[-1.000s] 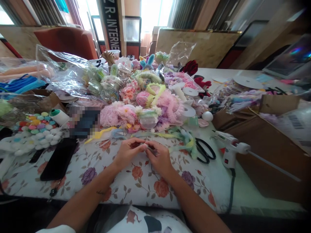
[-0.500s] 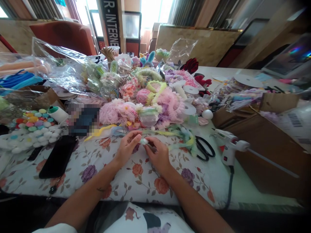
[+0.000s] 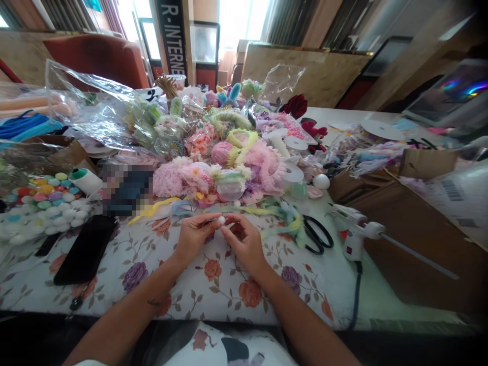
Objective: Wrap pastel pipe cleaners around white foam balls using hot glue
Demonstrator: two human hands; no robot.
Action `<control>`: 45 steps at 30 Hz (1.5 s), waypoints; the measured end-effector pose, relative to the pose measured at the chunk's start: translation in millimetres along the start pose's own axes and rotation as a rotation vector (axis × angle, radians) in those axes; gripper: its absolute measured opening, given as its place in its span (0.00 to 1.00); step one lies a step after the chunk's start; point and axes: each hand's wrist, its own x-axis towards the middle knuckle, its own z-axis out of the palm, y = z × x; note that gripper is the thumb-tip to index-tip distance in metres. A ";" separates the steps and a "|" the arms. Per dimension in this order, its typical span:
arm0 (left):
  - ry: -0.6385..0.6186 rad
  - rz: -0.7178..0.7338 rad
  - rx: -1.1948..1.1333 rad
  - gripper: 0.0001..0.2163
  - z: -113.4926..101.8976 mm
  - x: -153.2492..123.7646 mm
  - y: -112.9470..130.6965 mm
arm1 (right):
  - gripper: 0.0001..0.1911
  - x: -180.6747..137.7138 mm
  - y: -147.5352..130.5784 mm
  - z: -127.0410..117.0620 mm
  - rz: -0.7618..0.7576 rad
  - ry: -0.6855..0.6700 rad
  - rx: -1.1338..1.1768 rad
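Note:
A small, round white piece (image 3: 221,220), like a little ball, sits at the fingertips between my two hands, above the flowered cloth (image 3: 213,297). My left hand (image 3: 193,238) pinches it from the left with thumb and forefinger. From the right, my right hand (image 3: 244,243) has its thumb and fingertips closed in against the same piece. Its fine detail is too small to make out. Just beyond the hands lies a pale green and yellow ribbon (image 3: 292,223), with black-handled scissors (image 3: 318,235) at its right end.
A white glue gun (image 3: 354,229) rests beside a cardboard box (image 3: 404,244) on the right. A black phone (image 3: 84,251) and bagged white pom-poms (image 3: 57,221) lie left. Behind the ribbon rises a heap of pink yarn trims (image 3: 175,178) and spools (image 3: 293,173).
The fingers have turned the small piece, which looked pale greenish and flat and now shows as a round white shape. My right fingers have curled higher over it. The view has shifted slightly.

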 end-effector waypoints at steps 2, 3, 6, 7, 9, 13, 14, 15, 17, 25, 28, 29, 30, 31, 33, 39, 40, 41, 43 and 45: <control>0.004 0.016 0.005 0.11 -0.4 0.3 -1.4 | 0.14 0.1 1.2 -0.4 0.106 -0.020 0.096; -0.001 0.019 0.009 0.11 -0.5 0.2 -2.0 | 0.14 0.2 1.9 -0.6 0.142 -0.028 0.122; -0.044 0.038 0.045 0.10 -1.2 0.1 -3.7 | 0.16 1.3 3.1 -1.5 0.193 -0.028 0.153; -0.062 0.056 0.065 0.09 -1.8 0.3 -4.1 | 0.16 1.9 2.8 -2.0 0.203 -0.023 0.165; -0.084 0.098 0.113 0.08 -3.4 0.9 -4.7 | 0.17 3.5 1.3 -3.4 0.233 -0.021 0.199; -0.060 0.122 0.201 0.07 -5.5 1.4 -3.7 | 0.17 6.7 -3.5 -5.5 0.323 -0.064 0.285; -0.054 0.116 0.201 0.07 -5.4 1.2 -2.7 | 0.17 7.3 -4.5 -5.7 0.344 -0.069 0.301; -0.049 0.111 0.183 0.08 -4.9 1.0 -1.5 | 0.17 7.8 -5.2 -5.8 0.361 -0.066 0.314; -0.047 0.114 0.102 0.13 -3.8 0.5 1.2 | 0.17 8.4 -6.1 -5.4 0.380 -0.032 0.324; -0.288 0.357 0.271 0.15 -3.5 2.6 -1.8 | 0.16 8.1 -5.3 -4.7 0.442 -0.060 0.415; -0.280 0.287 0.232 0.12 -3.9 2.3 -3.4 | 0.16 8.2 -4.8 -7.1 0.465 -0.090 0.455; -0.264 0.257 0.212 0.11 -3.7 2.0 -2.7 | 0.16 8.3 -4.6 -7.9 0.463 -0.091 0.464; -0.244 0.228 0.191 0.11 -3.5 1.7 -1.3 | 0.16 8.4 -4.4 -8.6 0.460 -0.092 0.473; -0.221 0.202 0.171 0.11 -3.1 1.3 0.4 | 0.16 8.5 -4.2 -9.0 0.459 -0.095 0.484; -0.174 0.150 0.137 0.09 -2.3 0.7 4.4 | 0.16 8.5 -4.1 -9.3 0.465 -0.096 0.503; -0.113 0.001 0.073 0.11 -2.6 -0.1 7.2 | 0.18 7.8 -5.0 -7.4 0.497 -0.089 0.493; -0.107 -0.013 0.058 0.12 -3.2 0.0 6.5 | 0.18 7.9 -5.3 -7.1 0.500 -0.081 0.502; -0.107 -0.027 0.031 0.12 -3.7 0.1 5.7 | 0.17 7.9 -5.8 -6.8 0.503 -0.070 0.516; -0.132 -0.060 -0.064 0.15 -4.4 0.4 3.9 | 0.17 8.2 -6.9 -6.4 0.511 -0.052 0.548; -0.200 -0.122 -0.167 0.21 -3.9 0.7 2.1 | 0.17 8.6 -8.0 -6.4 0.523 -0.047 0.573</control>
